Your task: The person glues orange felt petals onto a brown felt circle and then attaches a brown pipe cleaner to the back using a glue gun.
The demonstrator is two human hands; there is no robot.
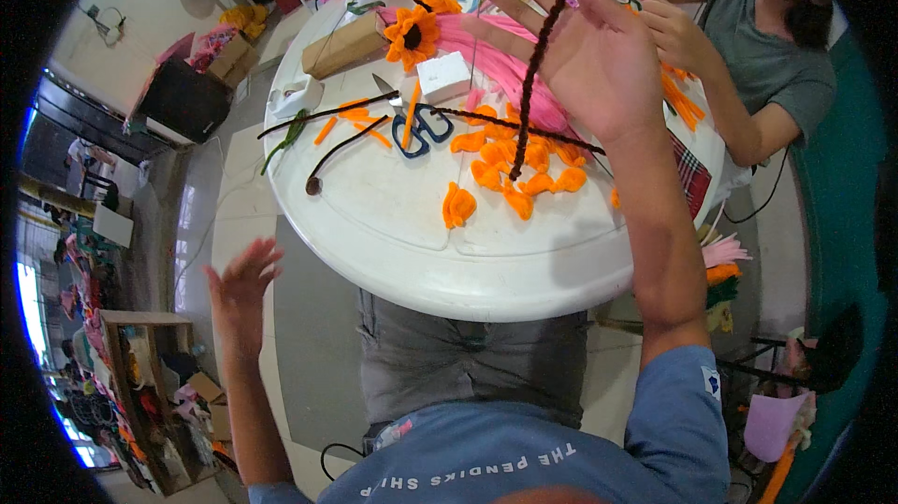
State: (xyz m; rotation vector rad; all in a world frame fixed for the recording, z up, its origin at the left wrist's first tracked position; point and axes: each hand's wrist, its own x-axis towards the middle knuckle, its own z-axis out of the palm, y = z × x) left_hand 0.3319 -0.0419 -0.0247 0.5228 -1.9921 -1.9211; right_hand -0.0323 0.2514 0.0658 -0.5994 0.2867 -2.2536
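My right hand (596, 55) is raised palm up over the far right of the white table (393, 265), a twisted dark brown pipe cleaner (537, 62) pinched at its thumb and hanging down across the fingers. Off the table's left edge, my left hand (245, 276) is in the air with spread fingers and nothing in it. Orange pipe-cleaner petals (519, 160) lie scattered below the hanging stem. More brown pipe cleaners (351, 146) lie to the left, one with a coiled end. Blue-handled scissors (414, 132) rest among short orange pieces.
An orange flower with a dark centre (412, 37) lies by a wooden block (344, 48), a white foam block (444, 75) and a tape dispenser (295, 96). Pink pipe cleaners (498, 69) spread behind. A co-worker (765, 48) sits at the table's right side, hands near mine.
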